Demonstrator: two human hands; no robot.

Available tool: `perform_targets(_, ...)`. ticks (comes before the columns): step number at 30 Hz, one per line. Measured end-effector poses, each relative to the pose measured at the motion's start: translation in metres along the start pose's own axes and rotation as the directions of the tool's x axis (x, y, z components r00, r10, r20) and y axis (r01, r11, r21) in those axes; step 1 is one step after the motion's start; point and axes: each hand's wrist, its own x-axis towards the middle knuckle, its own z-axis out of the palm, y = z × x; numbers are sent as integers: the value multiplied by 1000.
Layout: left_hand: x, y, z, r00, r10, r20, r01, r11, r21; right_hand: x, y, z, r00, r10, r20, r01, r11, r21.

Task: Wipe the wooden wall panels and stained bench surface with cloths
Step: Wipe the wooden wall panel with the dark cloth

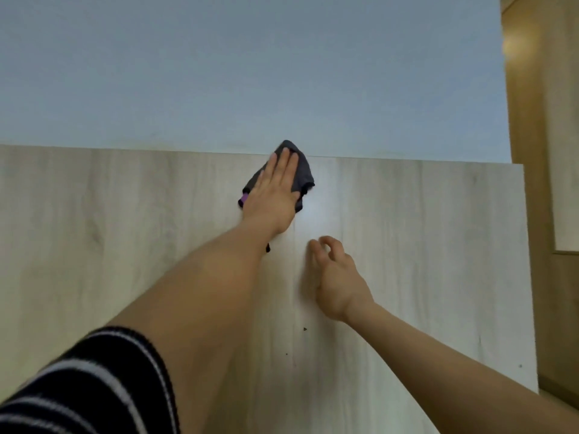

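Striped sleeve (84,383) nearest us, lower left. Our left hand (275,195) lies flat on the grey cloth (302,170), fingers (286,164) straight and together, pressing it to the pale wooden wall panel (125,233) at its top edge. We judge the cloth soft, light and limp (a purple tag shows at its left): a spread palm should hold it better than a pinch. Our right hand (336,277) hovers near the panel, fingers loosely curled, holding nothing. Small dark specks (304,329) sit lower down.

Your single head-worn view faces the pale wooden wall panel (407,261) straight on, at arm's reach, tilted upward so the panel's top edge crosses mid-frame.
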Motion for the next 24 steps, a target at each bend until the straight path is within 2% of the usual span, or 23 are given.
perform_targets(4,-8,-50,-23,988,-134,-83,130,990,-46,11,-27,7,1000,-14,-13,14,1000,5)
perform_targets(8,-19,-98,-38,960,-247,-133,242,969,-54,20,-49,8,999,33,-41,-32,999,13)
perform_targets(15,-31,-150,-53,876,-437,-205,434,899,-63,24,-58,12,991,92,-93,-99,993,-70)
perform_targets(18,-36,-153,-57,836,-521,-174,516,853,-77,22,-55,17,987,97,-126,-109,989,-96)
perform_targets(22,-34,-136,-57,790,-593,-152,563,801,-202,23,-44,20,991,37,-130,-49,994,-93)
perform_targets(24,-32,-119,-48,803,-575,-155,549,816,-181,25,-40,20,991,5,-136,-21,993,-115)
